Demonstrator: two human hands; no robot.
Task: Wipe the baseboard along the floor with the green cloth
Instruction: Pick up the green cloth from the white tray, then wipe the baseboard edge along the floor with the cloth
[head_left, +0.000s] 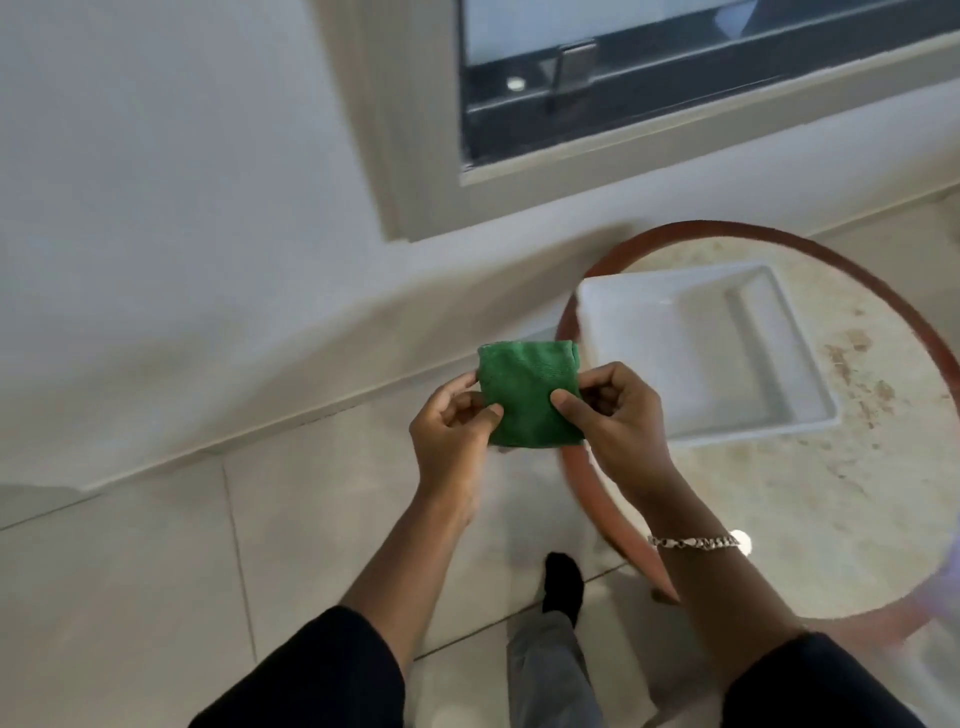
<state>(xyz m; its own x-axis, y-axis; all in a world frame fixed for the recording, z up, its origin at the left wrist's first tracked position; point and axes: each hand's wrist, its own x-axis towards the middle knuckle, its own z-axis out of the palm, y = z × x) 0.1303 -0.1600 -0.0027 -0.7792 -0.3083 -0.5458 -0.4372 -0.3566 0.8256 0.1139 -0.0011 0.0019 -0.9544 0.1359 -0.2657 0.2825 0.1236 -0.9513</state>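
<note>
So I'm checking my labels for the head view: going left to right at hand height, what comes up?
Left hand → folded green cloth → right hand → white rectangular plastic tray → red-brown rim of the round table.

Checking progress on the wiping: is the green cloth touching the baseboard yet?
No, the green cloth is held folded between the left hand and right hand, above the floor.

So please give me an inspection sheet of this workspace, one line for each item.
Surface: pale tiled floor, bare near the wall.
Job's things: folded green cloth held in the air; baseboard not touched.
Clutter: white tray on round table.
Grippers: left hand and right hand pinch the cloth's sides.
Cables: nothing seen.
Surroundings: white wall, window, bracelet on right wrist.
</note>
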